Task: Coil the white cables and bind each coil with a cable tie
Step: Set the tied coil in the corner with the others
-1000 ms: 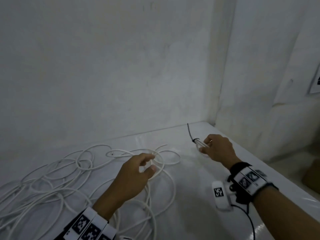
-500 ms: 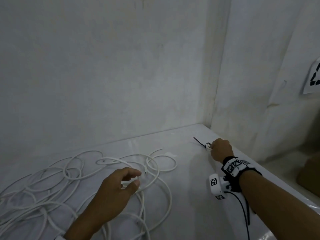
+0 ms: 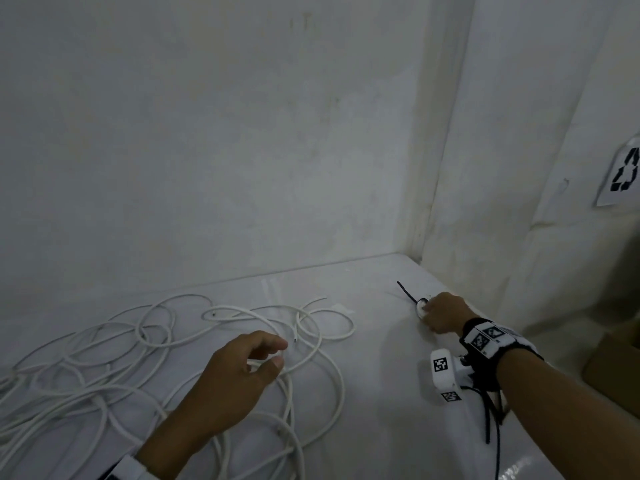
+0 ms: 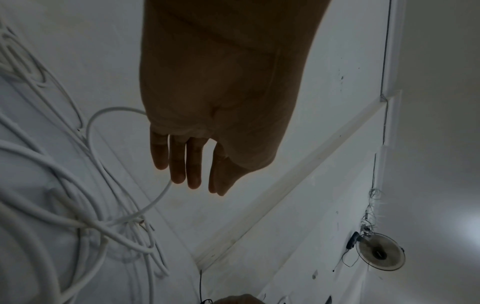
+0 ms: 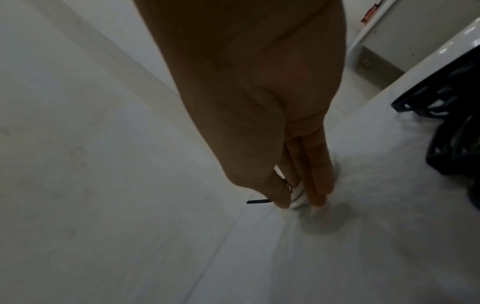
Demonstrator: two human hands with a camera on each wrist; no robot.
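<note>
A loose tangle of white cables point(image 3: 287, 393) sprawls over the left half of the white table point(image 3: 363, 375). My left hand point(image 3: 280, 354) hovers over its right part with relaxed fingers. In the left wrist view one strand point(image 4: 158, 197) passes just behind the fingertips point(image 4: 193, 181), which grip nothing. At the table's far right my right hand point(image 3: 424, 308) pinches a small white coil point(image 5: 298, 200) between thumb and fingers and holds it down on the table. A black cable tie point(image 3: 405, 292) binds that coil, and its tail point(image 5: 259, 202) sticks out to the left.
Walls close the table at the back and at the right corner. A paper marker point(image 3: 623, 174) hangs on the right wall. A cardboard box point(image 3: 616, 368) sits beyond the table's right edge. A black crate point(image 5: 446, 123) stands near my right hand.
My right hand has carried the tied coil farther right and set it down on the table. My left hand has drawn back and sunk toward the cables.
</note>
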